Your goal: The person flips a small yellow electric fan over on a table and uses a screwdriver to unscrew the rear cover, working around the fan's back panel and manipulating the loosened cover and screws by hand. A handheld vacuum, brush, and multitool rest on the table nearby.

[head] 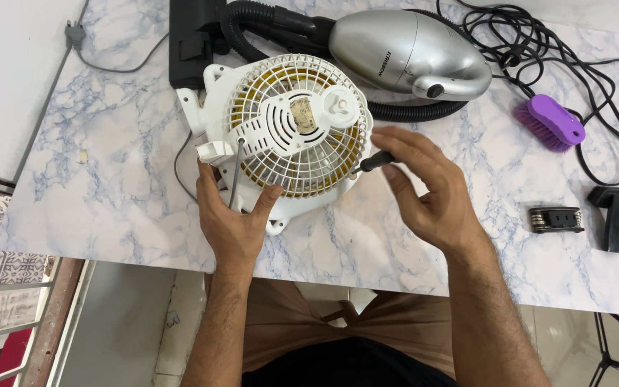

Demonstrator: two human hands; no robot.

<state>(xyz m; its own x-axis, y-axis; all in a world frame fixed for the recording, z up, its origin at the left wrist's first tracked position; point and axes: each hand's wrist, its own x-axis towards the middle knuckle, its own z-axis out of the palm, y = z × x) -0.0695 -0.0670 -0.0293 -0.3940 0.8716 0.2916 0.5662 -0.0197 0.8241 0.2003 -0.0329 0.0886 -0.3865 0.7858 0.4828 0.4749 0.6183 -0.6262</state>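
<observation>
A small white fan with a round grille and yellowed blades lies face down on a marble table. My left hand grips its near-left rim, thumb and fingers around the edge, beside a grey cord. My right hand hovers at the fan's right side with fingers spread, and a thin black screwdriver rests between the thumb and fingers, its tip pointing at the grille's edge.
A silver hand-held vacuum with a black hose lies behind the fan, with tangled black cable at the far right. A purple brush, a folding multi-tool and a black nozzle lie on the right.
</observation>
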